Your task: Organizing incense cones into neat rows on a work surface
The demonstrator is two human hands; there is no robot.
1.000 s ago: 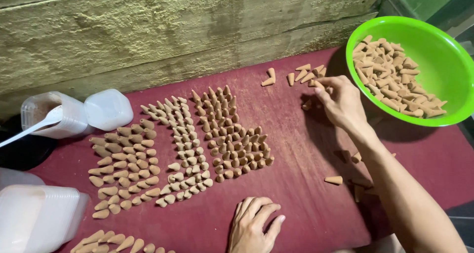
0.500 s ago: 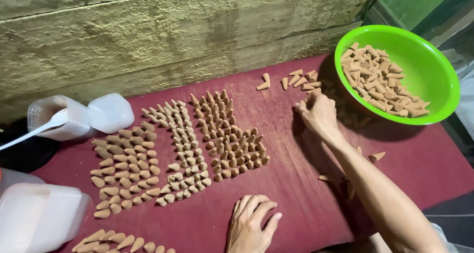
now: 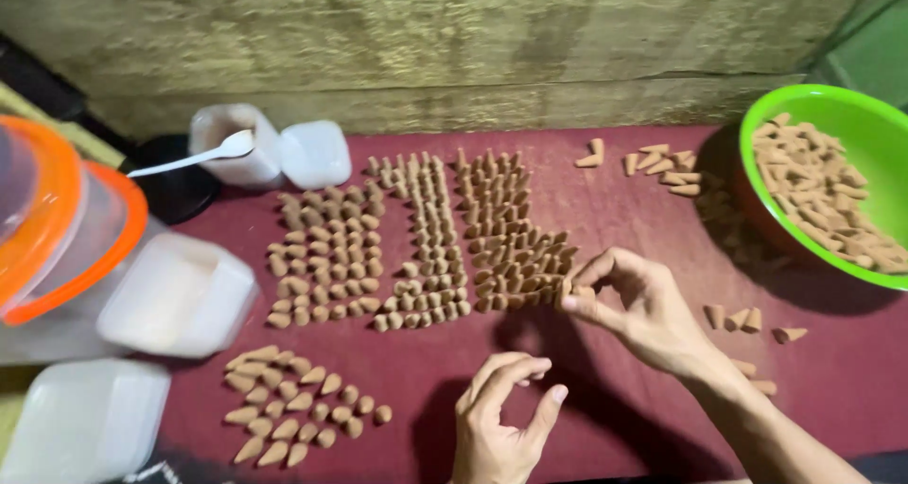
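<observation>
Right hand [image 3: 643, 309] pinches a cone [image 3: 579, 293] at near edge of cone rows [image 3: 515, 233], mid red cloth [image 3: 605, 389]. Left hand [image 3: 501, 418] near, fingers curled, empty. Green bowl [image 3: 856, 115] far right, concrete wall [image 3: 454, 40] behind.

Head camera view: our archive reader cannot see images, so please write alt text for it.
A person's right hand pinches a small tan cone at the edge of upright rows of cones on a dark red table, while the left hand hovers open below. A green bowl of loose cones sits at right; white tubs stand at left.
</observation>
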